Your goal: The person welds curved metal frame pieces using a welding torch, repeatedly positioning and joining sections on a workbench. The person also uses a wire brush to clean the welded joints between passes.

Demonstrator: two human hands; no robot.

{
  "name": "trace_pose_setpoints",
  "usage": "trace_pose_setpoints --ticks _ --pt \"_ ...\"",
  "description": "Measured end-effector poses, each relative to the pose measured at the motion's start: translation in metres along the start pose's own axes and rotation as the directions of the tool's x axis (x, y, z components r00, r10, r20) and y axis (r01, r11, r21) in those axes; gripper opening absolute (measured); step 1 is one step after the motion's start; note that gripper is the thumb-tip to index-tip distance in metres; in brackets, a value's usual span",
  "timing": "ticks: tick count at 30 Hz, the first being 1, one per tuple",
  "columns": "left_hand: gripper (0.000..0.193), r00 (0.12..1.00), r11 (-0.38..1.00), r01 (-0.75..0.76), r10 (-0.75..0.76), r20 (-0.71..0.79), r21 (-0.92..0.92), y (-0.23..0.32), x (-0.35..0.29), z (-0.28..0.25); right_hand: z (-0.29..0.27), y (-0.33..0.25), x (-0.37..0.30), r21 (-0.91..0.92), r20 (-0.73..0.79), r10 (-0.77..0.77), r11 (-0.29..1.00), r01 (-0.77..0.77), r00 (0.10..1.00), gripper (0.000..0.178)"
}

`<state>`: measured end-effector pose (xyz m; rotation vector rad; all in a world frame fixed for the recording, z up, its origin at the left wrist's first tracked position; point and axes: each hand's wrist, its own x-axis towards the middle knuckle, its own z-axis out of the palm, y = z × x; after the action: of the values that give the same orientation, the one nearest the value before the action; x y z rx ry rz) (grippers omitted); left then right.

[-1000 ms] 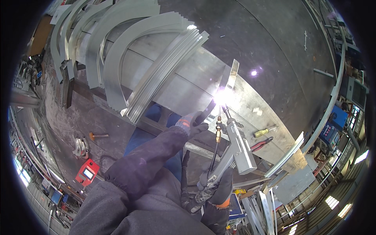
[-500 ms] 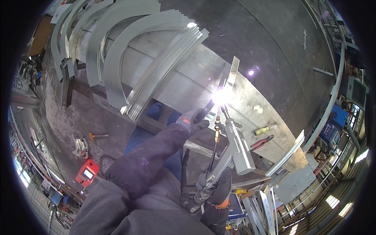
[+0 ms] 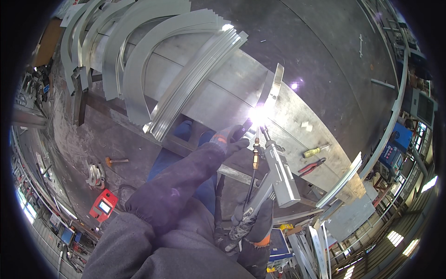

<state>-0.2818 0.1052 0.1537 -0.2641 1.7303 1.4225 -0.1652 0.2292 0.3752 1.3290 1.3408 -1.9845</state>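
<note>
My right hand (image 3: pixel 242 222), in a dark glove, is closed round the handle of a grey welding torch (image 3: pixel 280 172). A brass-fitted wire feed tube (image 3: pixel 256 158) runs beside the torch, and both tips point into a white glare of arc (image 3: pixel 259 114). My left hand (image 3: pixel 231 140), in a grey glove with an orange mark, pinches the near end of a curved metal strip (image 3: pixel 272 95). The strip stands over the flat sheet-metal plate (image 3: pixel 223 109) and passes through the glare, which hides the spot where the tips meet it.
Stacked curved strips (image 3: pixel 195 83) lie on the left. A yellow-handled screwdriver (image 3: pixel 312 152) and red-handled pliers (image 3: pixel 311 167) rest right of the torch. Below left are a hammer (image 3: pixel 116 161) and a red box with a screen (image 3: pixel 103 205). Another strip stack (image 3: pixel 341 181) lies right.
The arc and the torch tip have shifted slightly left along the strip. My left hand still grips the strip's near end, and my right hand stays on the torch.
</note>
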Motion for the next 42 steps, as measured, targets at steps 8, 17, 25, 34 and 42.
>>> trace_pose_setpoints --ticks 8,17,25,34,42 --pt "0.064 1.000 1.000 -0.026 0.026 -0.014 0.002 -0.007 0.009 0.005 0.008 -0.004 -0.007 0.040 0.029 0.038 0.998 -0.039 0.999 0.076" --pt "0.067 0.999 0.999 -0.026 0.027 0.026 -0.038 0.004 0.001 -0.003 0.000 0.013 -0.009 0.027 -0.035 0.001 1.000 0.000 0.999 0.075" --pt "0.070 1.000 1.000 -0.019 0.019 0.006 -0.015 0.000 0.002 0.000 -0.014 0.029 -0.009 -0.016 -0.052 0.023 1.000 -0.024 0.998 0.075" --pt "0.055 0.993 0.993 -0.094 0.099 -0.061 0.073 -0.007 0.007 0.006 0.001 0.023 -0.017 0.088 0.049 0.017 0.996 -0.021 0.999 0.066" --pt "0.050 0.995 0.974 -0.068 0.050 0.091 0.217 0.005 0.013 -0.006 -0.007 0.032 -0.021 0.089 0.101 0.029 0.995 -0.038 0.994 0.064"
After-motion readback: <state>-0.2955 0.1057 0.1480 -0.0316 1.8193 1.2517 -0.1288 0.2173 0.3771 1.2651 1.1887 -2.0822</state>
